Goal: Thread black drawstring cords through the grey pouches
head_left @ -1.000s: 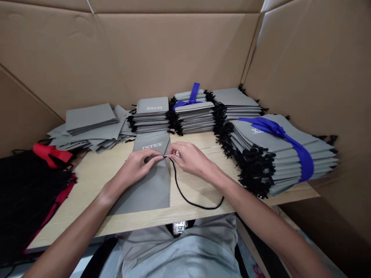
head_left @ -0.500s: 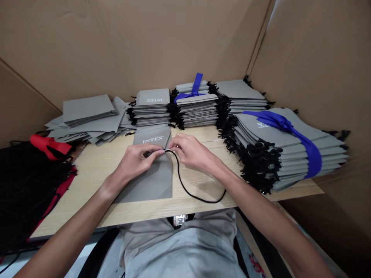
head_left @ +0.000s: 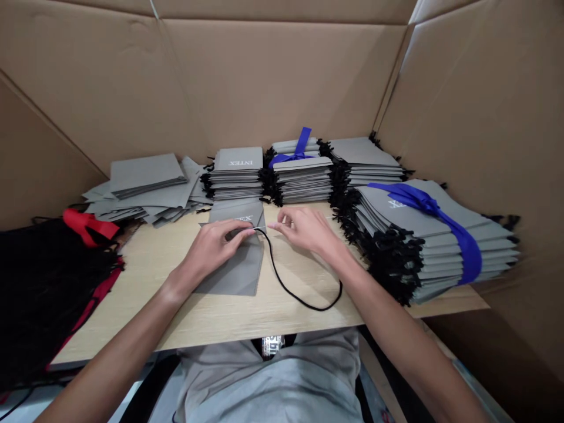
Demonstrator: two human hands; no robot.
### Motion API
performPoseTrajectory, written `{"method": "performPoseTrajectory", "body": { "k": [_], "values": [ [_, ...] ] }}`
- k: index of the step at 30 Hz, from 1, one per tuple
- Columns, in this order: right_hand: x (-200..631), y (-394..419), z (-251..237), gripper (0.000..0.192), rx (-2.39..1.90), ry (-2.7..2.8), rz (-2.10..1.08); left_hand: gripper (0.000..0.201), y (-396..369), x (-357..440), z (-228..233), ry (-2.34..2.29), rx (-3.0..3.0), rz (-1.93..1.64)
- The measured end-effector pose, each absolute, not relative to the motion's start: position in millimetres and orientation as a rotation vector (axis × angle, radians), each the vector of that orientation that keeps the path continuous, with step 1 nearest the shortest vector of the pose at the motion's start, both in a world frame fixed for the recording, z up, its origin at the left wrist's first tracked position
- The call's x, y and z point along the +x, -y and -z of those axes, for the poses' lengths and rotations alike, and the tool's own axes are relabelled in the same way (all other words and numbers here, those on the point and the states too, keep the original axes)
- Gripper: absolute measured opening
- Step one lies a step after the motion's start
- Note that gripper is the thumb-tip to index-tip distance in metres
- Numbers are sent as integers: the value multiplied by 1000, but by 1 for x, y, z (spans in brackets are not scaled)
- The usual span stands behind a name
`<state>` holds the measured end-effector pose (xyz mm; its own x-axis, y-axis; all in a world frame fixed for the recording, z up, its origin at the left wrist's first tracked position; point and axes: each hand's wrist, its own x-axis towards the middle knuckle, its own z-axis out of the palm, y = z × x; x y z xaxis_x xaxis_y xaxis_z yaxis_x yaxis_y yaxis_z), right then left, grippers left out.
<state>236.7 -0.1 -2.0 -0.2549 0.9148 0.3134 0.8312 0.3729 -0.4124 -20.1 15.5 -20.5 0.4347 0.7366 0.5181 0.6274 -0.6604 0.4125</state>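
A flat grey bag [head_left: 240, 258] printed INTEX lies on the wooden table [head_left: 185, 305] in front of me. My left hand [head_left: 215, 244] presses on its upper part and pinches the end of a black cord [head_left: 291, 288] at the bag's right edge. The cord loops down over the table towards me and back to the right. My right hand [head_left: 308, 229] is just right of the bag, fingertips pinched around a thin pale wire-like piece that runs to the cord end.
Stacks of grey bags with black cords stand at the back [head_left: 235, 176] [head_left: 304, 173] and right [head_left: 432, 235], two tied with blue ribbon [head_left: 440, 214]. Loose grey bags [head_left: 145, 188] lie back left. Black and red fabric [head_left: 48, 276] covers the left. Cardboard walls [head_left: 282, 76] surround the table.
My right hand has moved a little to the right, away from my left hand, drawing the thin piece out. The bag has shifted slightly under my left hand.
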Motion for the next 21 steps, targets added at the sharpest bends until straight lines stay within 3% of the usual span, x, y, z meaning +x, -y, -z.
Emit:
{"method": "performPoseTrajectory", "body": {
  "k": [2, 10, 18, 21],
  "values": [
    [238, 1, 0, 35, -1511, 2170, -168, 40, -15, -20, 21, -1232, 2531, -1034],
    [224, 6, 9, 24, -1148, 2310, -178, 42, -12, -24, 19, -1314, 2539, -777],
    [232, 6, 3, 18, -1225, 2297, -236, 43, -15, -36, 15, -1296, 2543, -723],
    [242, 5, -6, 38, -1497, 2201, -149, 42, -17, -38, 13, -1286, 2505, -738]
  ]
}}
